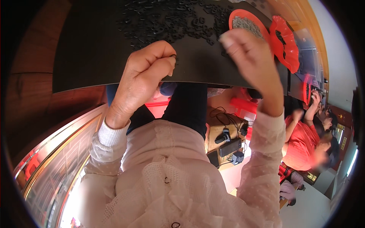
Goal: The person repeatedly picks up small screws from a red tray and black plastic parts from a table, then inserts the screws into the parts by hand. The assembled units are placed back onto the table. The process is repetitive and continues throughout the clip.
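The left hand [146, 72] is curled, with thumb and forefinger pinched together; between these fingers sits a small black piece [173, 56], of which only a dark curved edge shows, just above the near part of the desk [89, 57]; the other fingers are folded into the palm. The right hand [253, 57] is blurred, its fingers pointing to the left and partly in front of the red bowl [263, 25]; whether they grip something or are free, I am not able to say.

For the step in hand, I judge that the left pinch should be firm but not hard, with the piece's edge kept out past the fingertips, so that the eye can check it; the right fingers, if they work among the slim grey pins [247, 24] in the bowl, do better to take few at once, and to keep the wrist away from the rim, because a knock could spill them; a low left hand is also wise, since a dropped piece then falls on the desk and not into the lap.

Farther out, many loose black parts [197, 22], some with holes, lie scattered across the far side of the desk; a red wavy-edged dish [288, 57] stands right of the bowl, with dark bits inside.
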A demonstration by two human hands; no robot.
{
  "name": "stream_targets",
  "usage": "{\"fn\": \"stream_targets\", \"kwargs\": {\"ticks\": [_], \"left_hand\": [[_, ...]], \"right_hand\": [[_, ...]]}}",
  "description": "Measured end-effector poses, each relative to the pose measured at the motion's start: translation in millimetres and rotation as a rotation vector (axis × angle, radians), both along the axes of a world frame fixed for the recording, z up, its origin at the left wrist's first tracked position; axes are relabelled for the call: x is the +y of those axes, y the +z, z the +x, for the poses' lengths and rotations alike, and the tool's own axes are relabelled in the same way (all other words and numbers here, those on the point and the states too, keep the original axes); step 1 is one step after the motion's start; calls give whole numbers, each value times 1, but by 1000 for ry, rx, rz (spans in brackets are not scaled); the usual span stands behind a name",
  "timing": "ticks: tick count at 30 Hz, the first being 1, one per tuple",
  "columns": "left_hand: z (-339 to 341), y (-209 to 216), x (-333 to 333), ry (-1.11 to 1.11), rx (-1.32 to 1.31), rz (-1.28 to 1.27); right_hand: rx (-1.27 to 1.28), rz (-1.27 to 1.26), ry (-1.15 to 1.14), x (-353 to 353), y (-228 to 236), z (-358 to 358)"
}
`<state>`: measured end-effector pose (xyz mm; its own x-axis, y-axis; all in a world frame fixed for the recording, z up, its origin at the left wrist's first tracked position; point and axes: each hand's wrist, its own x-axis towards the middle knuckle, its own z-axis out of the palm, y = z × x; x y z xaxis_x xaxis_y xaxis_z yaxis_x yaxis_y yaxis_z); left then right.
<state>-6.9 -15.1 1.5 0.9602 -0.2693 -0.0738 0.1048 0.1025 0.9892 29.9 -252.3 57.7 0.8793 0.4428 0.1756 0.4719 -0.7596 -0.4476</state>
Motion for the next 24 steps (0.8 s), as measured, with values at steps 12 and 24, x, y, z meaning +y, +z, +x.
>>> {"fn": "stream_targets", "kwargs": {"ticks": [12, 24], "left_hand": [[-2, -4, 2, -11, -69, 5], [-1, -14, 2, -33, -174, 1]], "right_hand": [[-157, -303, -254, -85, -27, 57], [-89, -180, -232, -79, -32, 57]]}}
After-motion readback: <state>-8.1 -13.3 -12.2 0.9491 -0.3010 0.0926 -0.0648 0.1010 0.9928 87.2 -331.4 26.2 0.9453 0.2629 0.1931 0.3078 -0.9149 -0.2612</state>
